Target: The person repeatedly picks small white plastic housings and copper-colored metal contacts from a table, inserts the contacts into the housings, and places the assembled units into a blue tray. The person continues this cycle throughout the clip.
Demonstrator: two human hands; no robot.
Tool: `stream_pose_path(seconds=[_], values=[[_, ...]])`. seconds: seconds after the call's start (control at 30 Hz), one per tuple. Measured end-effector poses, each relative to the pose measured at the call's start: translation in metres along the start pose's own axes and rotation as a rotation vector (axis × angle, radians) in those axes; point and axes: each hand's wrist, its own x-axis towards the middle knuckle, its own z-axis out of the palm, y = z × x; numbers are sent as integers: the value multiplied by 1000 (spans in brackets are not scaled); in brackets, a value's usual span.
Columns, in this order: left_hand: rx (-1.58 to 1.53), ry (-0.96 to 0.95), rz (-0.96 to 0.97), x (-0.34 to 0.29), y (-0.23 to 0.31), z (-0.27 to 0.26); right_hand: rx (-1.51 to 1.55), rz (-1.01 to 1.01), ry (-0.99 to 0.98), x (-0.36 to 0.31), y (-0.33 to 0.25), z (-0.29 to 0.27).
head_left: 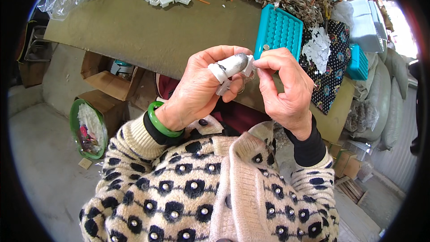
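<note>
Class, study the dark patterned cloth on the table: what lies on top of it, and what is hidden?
A heap of thin white flakes lies on the patterned cloth. The heap covers the fabric beneath, which cannot be seen.

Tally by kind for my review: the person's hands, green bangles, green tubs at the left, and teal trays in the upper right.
Hands: 2 (left hand, right hand)
Green bangle: 1
Green tub: 1
Teal trays: 2 (larger tray, smaller tray)
Total: 6
</note>
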Motion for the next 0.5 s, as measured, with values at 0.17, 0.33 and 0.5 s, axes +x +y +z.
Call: stream_pose_path(seconds=[0.17, 0.33, 0.5], values=[[127, 47, 53, -3, 2, 3, 47, 67, -81, 5, -3, -3], [146, 52, 72, -5, 0, 6, 129, 166, -78, 0, -1, 1], [136, 98, 6, -5, 5, 10, 140, 142, 17, -1, 6, 3]])
